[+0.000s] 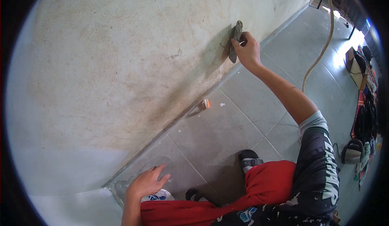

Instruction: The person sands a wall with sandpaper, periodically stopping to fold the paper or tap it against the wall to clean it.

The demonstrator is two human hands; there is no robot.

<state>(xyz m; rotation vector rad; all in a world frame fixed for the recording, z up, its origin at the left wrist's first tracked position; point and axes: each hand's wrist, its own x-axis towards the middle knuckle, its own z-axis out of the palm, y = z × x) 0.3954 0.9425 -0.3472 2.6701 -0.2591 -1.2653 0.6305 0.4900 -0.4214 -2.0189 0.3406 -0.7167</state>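
Note:
My right hand (pixel 248 51) grips a grey, crusted scraper (pixel 235 41) and holds it at the stained white wall (pixel 133 60), low down near the floor line. Whether its blade presses on the wall is hard to tell. At the lower left, my left hand (pixel 146 181) hangs with its fingers apart and nothing in it, above my red trousers (pixel 178 212). Just below that hand, a round white and blue thing (pixel 160 195) shows in part; the rest of it is hidden by my leg.
A small item with an orange stripe (pixel 206 103) lies on the grey tiled floor (pixel 243 120) by the wall. A pale hose (pixel 320 56) hangs across the right side. At the far right are a kettle (pixel 351 152), a cardboard box (pixel 356 70) and piled cloth (pixel 364 116).

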